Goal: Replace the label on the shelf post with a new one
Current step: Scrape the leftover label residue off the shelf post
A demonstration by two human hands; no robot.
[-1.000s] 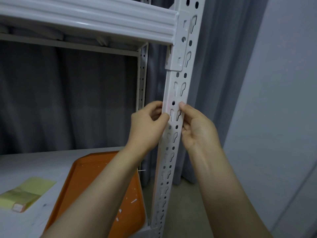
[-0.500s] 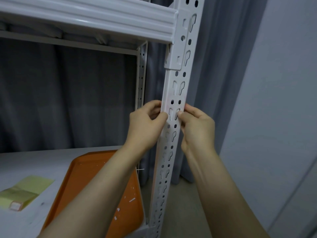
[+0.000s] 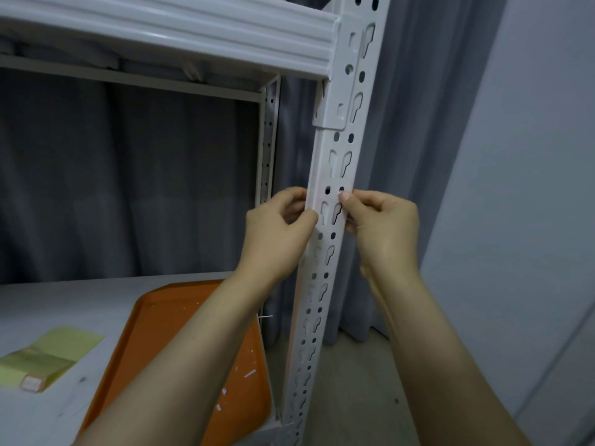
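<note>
A white perforated shelf post (image 3: 325,272) runs up the middle of the view. A pale, almost see-through label (image 3: 331,196) is wrapped on the post at hand height. My left hand (image 3: 277,233) grips the post's left edge with curled fingers, thumb on the front face. My right hand (image 3: 383,230) is curled at the post's right edge, with a fingertip pressed against the label's right edge next to a round hole. Whether the label's edge is lifted I cannot tell.
An orange tray (image 3: 167,342) with small white scraps lies on the lower shelf board (image 3: 64,304). A yellow sheet with a small label (image 3: 42,358) lies at the left. A white beam (image 3: 167,30) crosses above. Grey curtain behind, wall (image 3: 531,188) to the right.
My right hand has shifted from the post's edge up onto the label, its fingertip now on the label's right edge. My left hand keeps its grip on the post.
</note>
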